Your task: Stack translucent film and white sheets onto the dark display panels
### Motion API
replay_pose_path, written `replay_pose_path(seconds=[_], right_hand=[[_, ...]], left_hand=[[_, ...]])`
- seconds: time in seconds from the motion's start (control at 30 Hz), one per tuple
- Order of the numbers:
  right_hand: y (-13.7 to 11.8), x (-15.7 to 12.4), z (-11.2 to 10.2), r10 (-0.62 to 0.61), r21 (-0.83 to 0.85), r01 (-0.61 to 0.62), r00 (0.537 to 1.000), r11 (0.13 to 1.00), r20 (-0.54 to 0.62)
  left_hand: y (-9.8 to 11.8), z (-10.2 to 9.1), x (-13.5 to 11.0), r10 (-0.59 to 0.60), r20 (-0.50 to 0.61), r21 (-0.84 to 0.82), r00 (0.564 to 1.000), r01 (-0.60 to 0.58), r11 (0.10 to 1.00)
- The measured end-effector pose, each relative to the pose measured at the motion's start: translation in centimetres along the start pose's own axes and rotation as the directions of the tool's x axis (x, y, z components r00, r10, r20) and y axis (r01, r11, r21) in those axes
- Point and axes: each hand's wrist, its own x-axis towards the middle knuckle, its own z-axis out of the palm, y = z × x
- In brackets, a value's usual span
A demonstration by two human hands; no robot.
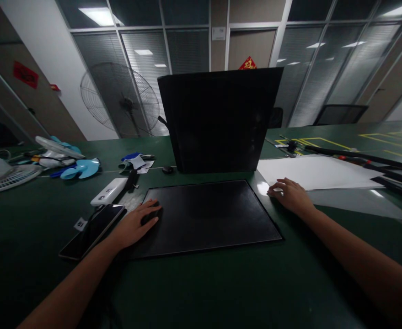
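Phone (90, 235): lower left of the frame.
Left hand (136, 224): your grip looks loose, fingers laid over the black panel's (209, 219) edge.
Black panel: frame centre; you seem to be steadying it; lifting would call for both edges.
Right hand (292, 195): fingers curled at the white sheet (327, 172); cannot tell if you pinch it.

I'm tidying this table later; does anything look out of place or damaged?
Two things look odd. At left, a light-blue bladed piece lies loose near a white grille, perhaps parts of a dismantled fan. At right, a clear sheet juts crookedly past the white sheet. I see no spill or obvious damage.
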Motion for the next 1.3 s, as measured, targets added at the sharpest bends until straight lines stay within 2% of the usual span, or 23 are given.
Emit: replay_pose_path(seconds=[0.17, 0.33, 0.63, 0.77, 0.87, 0.9, 0.97, 1.07, 1.17, 1.2, 1.23, 1.27, 1.3], right_hand=[[-1.0, -0.4, 0.1, -0.082, 0.029, 0.081, 0.996, 0.996, 0.042], [-1.2, 0.2, 0.3, 0.023, 0.08, -0.035, 0.989, 0.996, 0.145], [-1.6, 0.3, 0.4, 0.063, 0.145, -0.067, 0.998, 0.987, 0.033], [-2.1, -0.4, -1.5, 0.146, 0.137, -0.129, 0.981, 0.982, -0.125], [-2.6, -1.0, -4.1, 0.272, 0.132, -0.246, 0.93, 0.96, -0.247], [-3.0, -1.2, -5.0, 0.304, 0.126, -0.281, 0.918, 0.952, -0.255], [-4.6, -1.8, -6.6, 0.314, 0.087, -0.302, 0.926, 0.949, -0.212], [-9.1, -3.2, -8.2, 0.198, 0.044, -0.196, 0.979, 0.98, -0.057], [-14.9, -5.5, -9.2, 0.04, 0.197, -0.068, 0.989, 0.978, 0.141], [-16.7, -6.4, -9.5, -0.01, 0.274, -0.055, 0.974, 0.96, 0.228], [-18.3, -7.3, -9.9, -0.129, 0.37, 0.001, 0.938, 0.929, 0.323], [-19.6, -8.1, -10.3, -0.281, 0.466, 0.08, 0.881, 0.881, 0.38], [-20.5, -8.8, -10.6, -0.439, 0.557, 0.161, 0.798, 0.815, 0.412]], left_hand=[[0.0, 0.1, 0.0, 0.002, 0.004, 0.003, 1.0, -0.002, 1.0], [-0.1, 0.1, 0.0, -0.001, 0.016, 0.001, 1.0, 0.001, 1.0], [-0.2, 0.2, 0.0, 0.017, 0.004, 0.008, 1.0, -0.017, 1.0], [0.1, 0.1, -0.1, 0.025, 0.007, 0.015, 1.0, -0.025, 1.0], [0.0, 0.0, -0.2, 0.026, 0.018, 0.012, 0.999, -0.027, 1.0], [0.0, 0.0, -0.2, 0.025, 0.021, 0.011, 0.999, -0.025, 1.0], [-0.1, 0.0, -0.2, 0.021, 0.024, 0.009, 0.999, -0.022, 1.0], [-0.2, 0.0, -0.2, 0.017, 0.022, 0.008, 1.0, -0.018, 1.0], [0.0, -0.1, -0.2, 0.015, 0.025, 0.005, 1.0, -0.015, 1.0], [0.1, -0.1, -0.2, 0.016, 0.025, 0.0, 1.0, -0.016, 1.0], [0.2, -0.2, -0.2, 0.018, 0.026, -0.007, 1.0, -0.018, 1.0], [0.3, -0.2, -0.2, 0.019, 0.025, -0.016, 1.0, -0.018, 1.0], [0.5, -0.3, -0.3, 0.018, 0.024, -0.026, 1.0, -0.018, 1.0]])
